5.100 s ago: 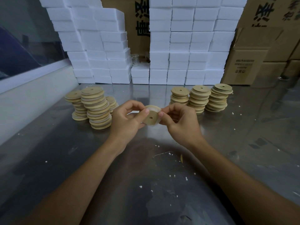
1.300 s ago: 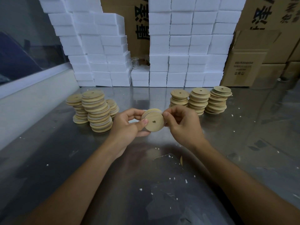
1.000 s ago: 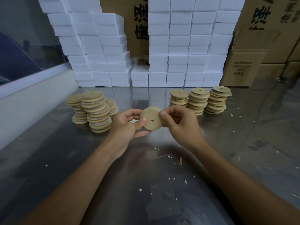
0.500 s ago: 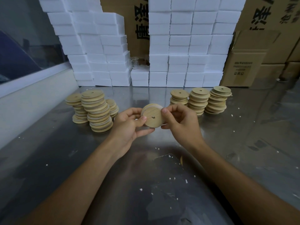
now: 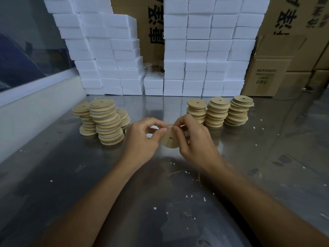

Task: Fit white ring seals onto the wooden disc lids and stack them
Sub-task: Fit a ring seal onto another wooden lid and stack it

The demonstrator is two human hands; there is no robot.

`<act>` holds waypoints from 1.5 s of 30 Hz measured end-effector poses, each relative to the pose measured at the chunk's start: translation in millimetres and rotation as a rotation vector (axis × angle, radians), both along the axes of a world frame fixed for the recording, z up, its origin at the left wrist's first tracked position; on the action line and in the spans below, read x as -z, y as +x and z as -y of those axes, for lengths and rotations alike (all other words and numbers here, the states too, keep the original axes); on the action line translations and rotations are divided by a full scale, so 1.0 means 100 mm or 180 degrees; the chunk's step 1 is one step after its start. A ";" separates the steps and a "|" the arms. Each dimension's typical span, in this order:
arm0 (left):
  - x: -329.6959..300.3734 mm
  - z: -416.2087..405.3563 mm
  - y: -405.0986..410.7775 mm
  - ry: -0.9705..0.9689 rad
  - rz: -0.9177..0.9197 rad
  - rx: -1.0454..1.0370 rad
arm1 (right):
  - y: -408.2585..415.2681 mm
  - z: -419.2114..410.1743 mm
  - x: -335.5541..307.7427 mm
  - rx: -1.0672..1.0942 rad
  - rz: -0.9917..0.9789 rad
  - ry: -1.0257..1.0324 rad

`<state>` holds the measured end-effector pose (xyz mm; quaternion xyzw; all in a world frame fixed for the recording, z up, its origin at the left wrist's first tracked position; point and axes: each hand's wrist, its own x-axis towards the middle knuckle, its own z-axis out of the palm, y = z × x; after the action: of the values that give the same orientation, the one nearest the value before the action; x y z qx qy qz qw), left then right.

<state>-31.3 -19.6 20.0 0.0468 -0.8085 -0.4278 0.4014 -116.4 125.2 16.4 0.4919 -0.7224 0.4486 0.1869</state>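
Both hands hold one wooden disc lid (image 5: 170, 139) on edge above the middle of the metal table (image 5: 71, 175), its flat face with a small hole turned toward me. My left hand (image 5: 142, 138) pinches its upper left rim. My right hand (image 5: 194, 141) grips its right side, thumb at the top edge. A pale ring seal shows faintly along the top of the disc, mostly hidden by the fingers. Stacks of discs with white seals (image 5: 106, 122) stand at the left. Three stacks of plain wooden discs (image 5: 219, 111) stand at the right.
White foam blocks (image 5: 204, 50) are piled like a wall along the back of the table, with cardboard boxes (image 5: 270, 72) behind and to the right. A pale ledge (image 5: 32, 107) runs along the left side. Small white crumbs dot the metal surface.
The disc has dropped slightly and tilted, and both thumbs have moved up to its top edge. The stacks have not moved.
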 end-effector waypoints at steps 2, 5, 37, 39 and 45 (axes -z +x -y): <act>0.01 -0.01 0.00 0.0070 0.0111 -0.0115 | 0.00 0.00 0.01 -0.0013 0.0014 0.0118; 0.01 -0.02 0.00 0.0290 0.0146 -0.0228 | -0.01 0.02 0.02 -0.0118 0.0310 0.0084; -0.12 0.01 0.06 0.1424 0.0502 0.0097 | -0.01 0.08 -0.01 -0.0168 0.1794 -0.1219; -0.14 0.01 0.08 0.1418 0.0561 0.0247 | -0.01 0.09 -0.01 -0.0173 0.1792 -0.1214; -0.27 0.08 0.14 0.2226 -0.0023 0.0292 | -0.02 0.06 0.00 0.0043 0.1695 -0.1030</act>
<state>-17.4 -27.3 47.0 0.1436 -0.6130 -0.6965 0.3443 -118.7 119.1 16.9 0.3162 -0.6684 0.6696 0.0700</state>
